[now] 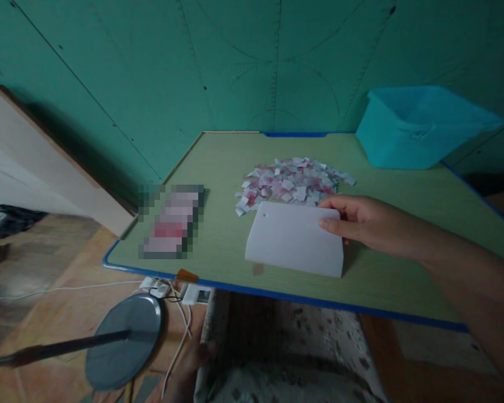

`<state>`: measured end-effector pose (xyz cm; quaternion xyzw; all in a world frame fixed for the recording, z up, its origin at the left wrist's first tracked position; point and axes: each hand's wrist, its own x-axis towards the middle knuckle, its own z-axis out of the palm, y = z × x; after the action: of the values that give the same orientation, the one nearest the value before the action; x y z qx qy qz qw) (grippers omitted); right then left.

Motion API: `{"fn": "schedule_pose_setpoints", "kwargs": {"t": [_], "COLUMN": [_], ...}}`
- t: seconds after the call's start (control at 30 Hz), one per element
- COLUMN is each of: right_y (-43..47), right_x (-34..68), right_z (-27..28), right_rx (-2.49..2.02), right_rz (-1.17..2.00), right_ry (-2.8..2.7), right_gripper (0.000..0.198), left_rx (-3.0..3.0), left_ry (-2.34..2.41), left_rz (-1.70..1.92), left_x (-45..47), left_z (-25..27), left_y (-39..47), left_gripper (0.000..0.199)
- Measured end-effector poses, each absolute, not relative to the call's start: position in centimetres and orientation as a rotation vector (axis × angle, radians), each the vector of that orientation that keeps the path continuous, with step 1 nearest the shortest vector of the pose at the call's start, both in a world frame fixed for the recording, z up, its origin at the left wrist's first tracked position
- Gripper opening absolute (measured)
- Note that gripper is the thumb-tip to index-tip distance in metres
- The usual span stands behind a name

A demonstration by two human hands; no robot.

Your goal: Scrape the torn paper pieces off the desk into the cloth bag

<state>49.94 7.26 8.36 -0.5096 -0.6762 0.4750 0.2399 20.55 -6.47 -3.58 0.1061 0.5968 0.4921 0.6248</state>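
Note:
My right hand (350, 218) grips a white plastic scraper (294, 238) by its right side, thumb on the near face and fingers behind. The scraper is a flat sheet with a small hole in its upper left corner, tilted on the table top near the front edge. Just beyond it lies a loose heap of small paper scraps (294, 180), white, pink and red. Down by my lap, what seems to be my left hand (193, 358) shows dark and blurred below the table edge; its fingers cannot be made out.
The green table (218, 246) has a blue edge. A turquoise bin (411, 134) stands at its back right. A pixelated flat object (172, 224) lies on the left. A round stand base (126, 341), cables and power strips (155, 286) are on the floor. Behind is a green wall (235, 61).

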Motion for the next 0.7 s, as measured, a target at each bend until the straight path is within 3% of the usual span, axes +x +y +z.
{"fn": "schedule_pose_setpoints", "kwargs": {"t": [0.27, 0.53, 0.7], "right_y": [6.4, 6.0, 6.2], "right_x": [49.6, 49.4, 50.0], "right_z": [8.9, 9.6, 10.1], "right_rx": [-1.331, -1.259, -1.26], "right_rz": [1.429, 1.518, 1.452], "right_ry": [-1.969, -1.944, -1.837], "right_gripper": [0.017, 0.016, 0.016], "left_rx": [0.253, 0.179, 0.178], "left_ry": [1.413, 1.436, 1.406], "left_rz": [1.213, 0.96, 1.013], "left_x": [21.0, 21.2, 21.2], "left_z": [-3.0, -2.3, -2.9], "left_y": [-6.4, -8.1, -7.8], "left_gripper": [0.036, 0.024, 0.033]}}
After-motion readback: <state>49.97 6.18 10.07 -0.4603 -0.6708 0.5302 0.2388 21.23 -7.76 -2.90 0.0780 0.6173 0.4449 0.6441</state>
